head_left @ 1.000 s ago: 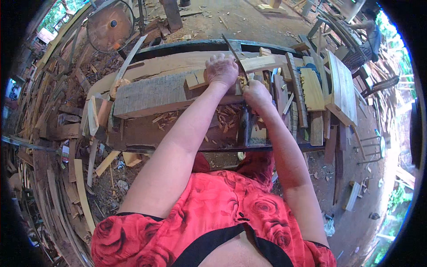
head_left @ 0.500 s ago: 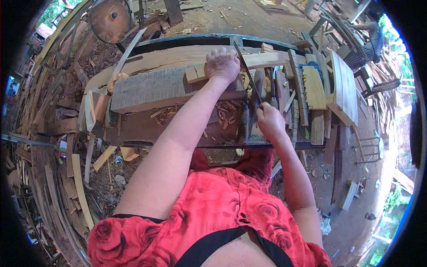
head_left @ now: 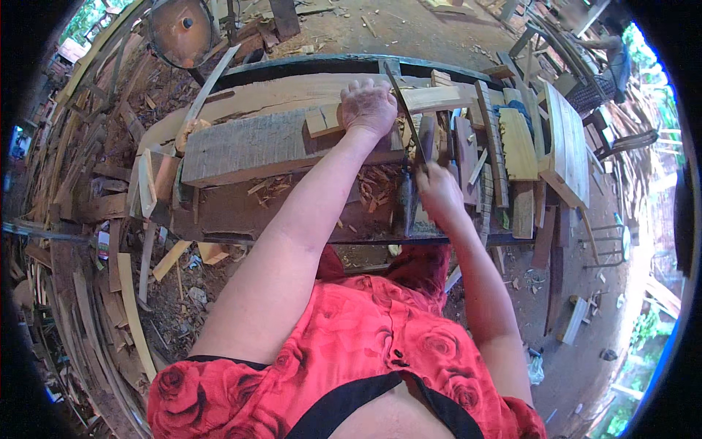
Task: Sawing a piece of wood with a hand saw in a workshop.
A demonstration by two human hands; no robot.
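My left hand (head_left: 368,110) is wrapped over a pale wooden strip (head_left: 319,121), pressing it down on a thick grey beam (head_left: 245,146). The strip's other end sticks out to the right, past the beam. Just right of those fingers, a handsaw (head_left: 406,110) stands with its dark, narrow blade across the strip, pointing away from me. My right hand (head_left: 440,194) is closed around the saw's handle, which the fingers mostly hide. How deep the blade sits in the wood cannot be made out.
Wood chips (head_left: 376,189) litter the bench (head_left: 292,228) below the beam. Tools with dark handles (head_left: 404,201) lie beside my right hand. Wood offcuts (head_left: 516,145) and a larger pale block (head_left: 567,143) crowd the right end. Behind stands a round rusty disc (head_left: 181,36); a person (head_left: 610,62) is at the far right.
My right hand has shifted slightly forward and left, and the saw blade has slid a little farther away across the strip. My left hand stays nearly in place on the wood.
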